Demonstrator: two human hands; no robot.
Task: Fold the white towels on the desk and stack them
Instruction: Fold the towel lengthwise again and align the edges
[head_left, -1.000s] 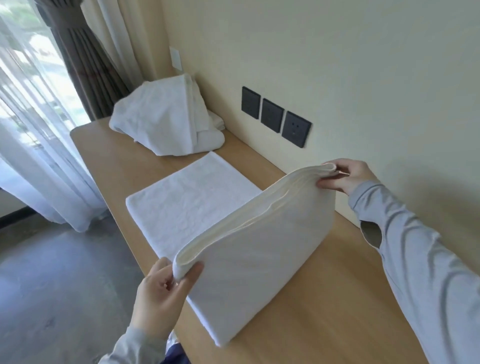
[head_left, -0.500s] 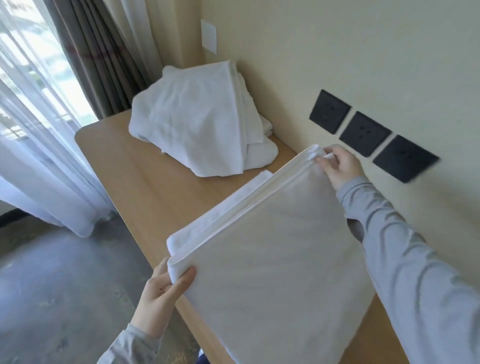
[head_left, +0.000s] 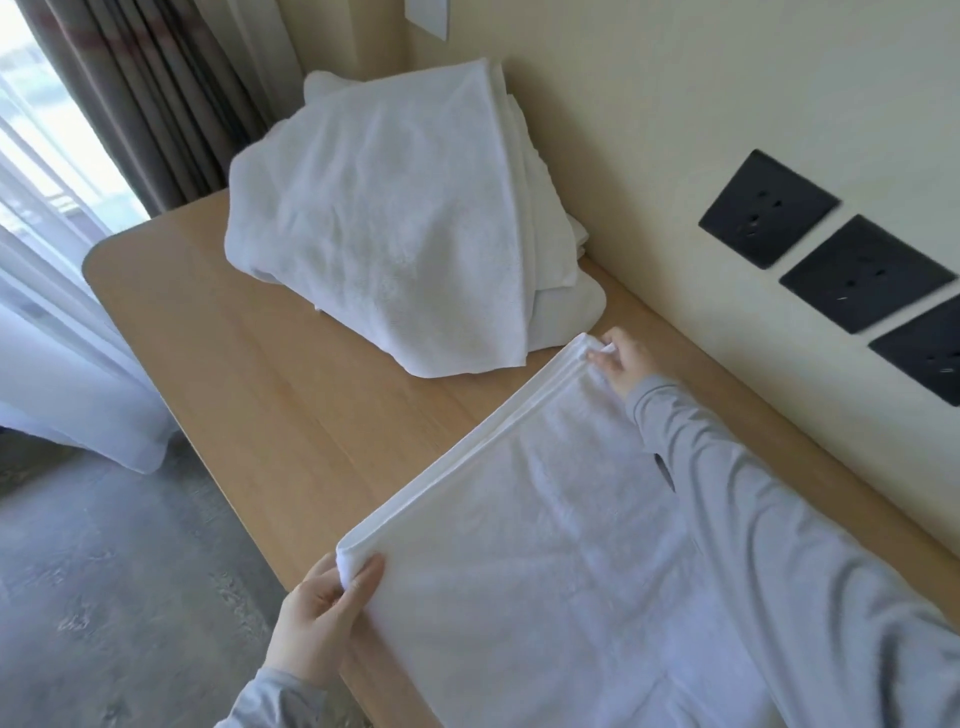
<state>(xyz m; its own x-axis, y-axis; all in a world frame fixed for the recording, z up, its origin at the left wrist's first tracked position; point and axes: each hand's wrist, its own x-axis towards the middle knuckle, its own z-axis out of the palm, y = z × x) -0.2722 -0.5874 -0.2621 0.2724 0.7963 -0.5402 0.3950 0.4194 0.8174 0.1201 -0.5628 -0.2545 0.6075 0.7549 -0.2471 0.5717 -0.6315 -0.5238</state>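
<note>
here, left hand (head_left: 317, 621) and right hand (head_left: 621, 364) fingers pinching folded towel (head_left: 545, 545) corners (on desk (head_left: 270, 395))

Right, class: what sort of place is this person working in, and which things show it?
Probably a hotel or guest room: a heap of white towels on a long light wooden desk, a row of black square wall sockets, and grey pleated curtains.

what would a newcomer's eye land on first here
The big white towel lying in the foreground, with the left hand pinching its near corner and the right hand its far corner by the wall. Behind it a rumpled heap of towels sits at the far end of the desk, and black sockets line the wall at right.
</note>
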